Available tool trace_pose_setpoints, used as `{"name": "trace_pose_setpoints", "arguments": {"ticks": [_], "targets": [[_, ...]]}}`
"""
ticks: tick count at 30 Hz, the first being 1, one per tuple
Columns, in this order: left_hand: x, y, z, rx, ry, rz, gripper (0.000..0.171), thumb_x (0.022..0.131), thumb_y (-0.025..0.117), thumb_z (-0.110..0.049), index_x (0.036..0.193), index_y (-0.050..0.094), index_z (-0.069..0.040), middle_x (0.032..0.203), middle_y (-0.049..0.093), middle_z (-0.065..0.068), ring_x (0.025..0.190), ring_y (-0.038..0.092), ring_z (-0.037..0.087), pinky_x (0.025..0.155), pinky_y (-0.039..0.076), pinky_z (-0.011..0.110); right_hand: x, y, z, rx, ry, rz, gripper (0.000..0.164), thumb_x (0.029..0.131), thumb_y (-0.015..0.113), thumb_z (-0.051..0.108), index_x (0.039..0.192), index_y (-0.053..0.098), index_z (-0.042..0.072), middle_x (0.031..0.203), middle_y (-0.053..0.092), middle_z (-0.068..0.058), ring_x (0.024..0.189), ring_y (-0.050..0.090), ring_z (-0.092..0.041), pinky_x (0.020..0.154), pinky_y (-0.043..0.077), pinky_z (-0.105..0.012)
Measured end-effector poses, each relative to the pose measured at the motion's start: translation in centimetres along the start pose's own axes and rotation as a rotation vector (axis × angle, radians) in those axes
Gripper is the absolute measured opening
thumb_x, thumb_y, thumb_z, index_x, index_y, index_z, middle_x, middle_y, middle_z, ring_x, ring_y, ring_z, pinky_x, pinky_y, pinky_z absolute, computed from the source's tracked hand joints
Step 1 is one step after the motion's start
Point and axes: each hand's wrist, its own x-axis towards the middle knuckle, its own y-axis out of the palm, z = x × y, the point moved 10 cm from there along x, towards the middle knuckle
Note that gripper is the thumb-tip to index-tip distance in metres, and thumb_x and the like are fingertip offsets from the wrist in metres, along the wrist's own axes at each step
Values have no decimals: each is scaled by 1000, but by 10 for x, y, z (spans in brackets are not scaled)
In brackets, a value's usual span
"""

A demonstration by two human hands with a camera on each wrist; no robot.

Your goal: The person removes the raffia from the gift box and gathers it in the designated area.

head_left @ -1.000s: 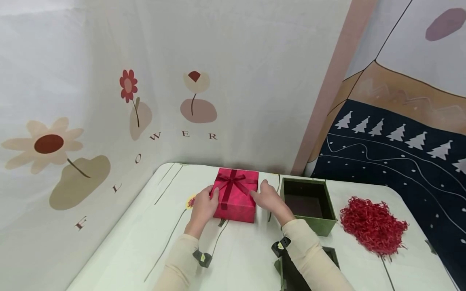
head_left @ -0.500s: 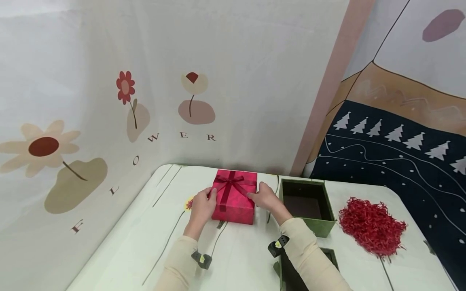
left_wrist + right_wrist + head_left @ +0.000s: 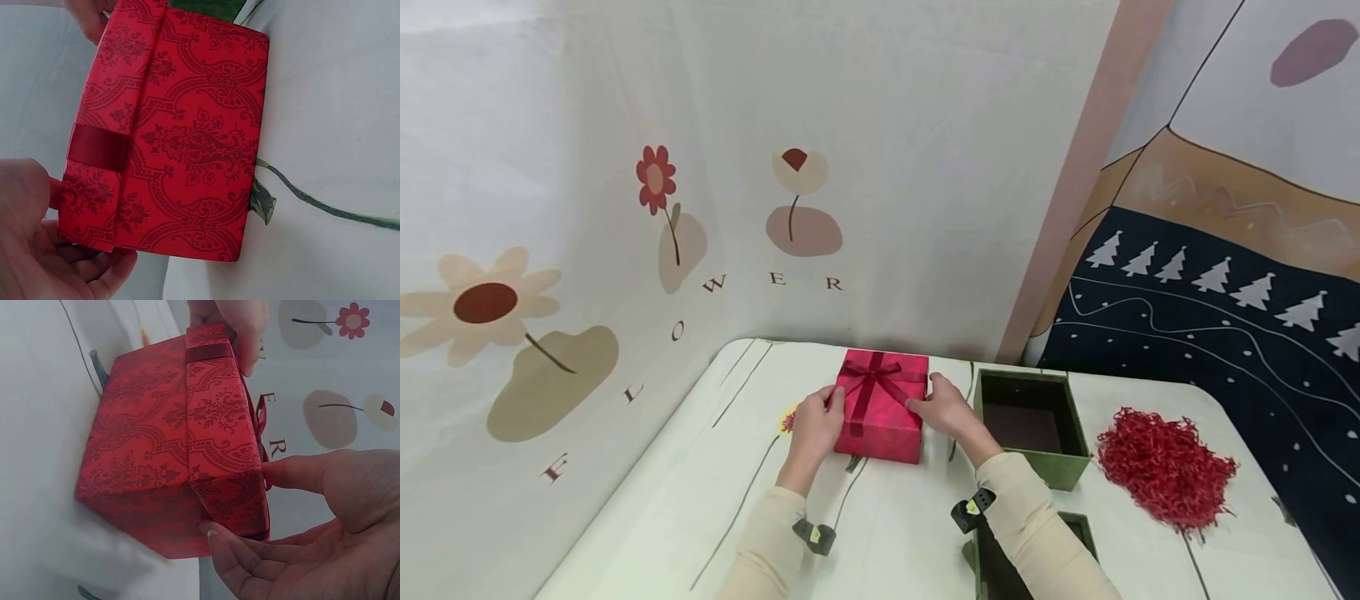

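A red patterned gift box stands on the table, its lid seated over the body. Dark red ribbon crosses the lid, tied in a bow on top. My left hand grips the lid's left side, with thumb on the upper edge and fingers curled along the side. On the right, my other hand pinches the lid, thumb at the top edge and fingertips near its lower rim. In the right wrist view a seam shows between lid and body.
To the right stands an open green box with a dark inside. Nearer, another green box or lid is partly hidden by the right forearm. A heap of red shredded paper lies at the far right of the white table.
The head view has shifted very slightly. Both hands stay at the sides of the gift box lid, and the box shows no clear movement.
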Motion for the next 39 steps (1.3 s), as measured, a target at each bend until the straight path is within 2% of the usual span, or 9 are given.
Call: {"name": "trace_pose_setpoints", "arguments": {"ticks": [5,13,25,34,39], "targets": [[1,-2,-2,9,12,-12,45,109,52,-26,137,62,7,132,66,25,121,63,37,102,53,52,0,-2,2,6,-23,-10,67,99,68,18,152,36,-9,117,64,-24,103,64,-32,86,55,-47],[1,-3,-2,-7,4,-14,46,109,53,-27,140,60,7,135,64,25,124,62,37,102,52,51,-3,-5,4,20,-38,-19,67,99,69,17,152,37,-8,115,65,-23,99,64,-31,84,55,-45],[0,-8,-9,-6,28,-25,44,109,53,-27,138,62,5,130,67,23,117,64,34,99,55,50,-3,-6,9,29,-73,-29,67,99,68,16,153,35,-7,100,64,-18,82,58,-24,70,49,-35],[0,-13,-16,1,45,-36,43,109,53,-25,138,63,5,127,69,23,112,66,34,95,57,49,-6,-12,16,41,-82,-46,70,98,70,16,154,35,-6,105,65,-20,85,61,-26,72,52,-37],[-3,-20,-25,-19,91,-55,41,109,53,-22,138,62,6,123,70,23,105,67,31,88,59,46,-9,-16,20,72,-87,-62,71,97,70,14,154,35,-6,112,65,-24,91,65,-29,76,55,-40]]}}
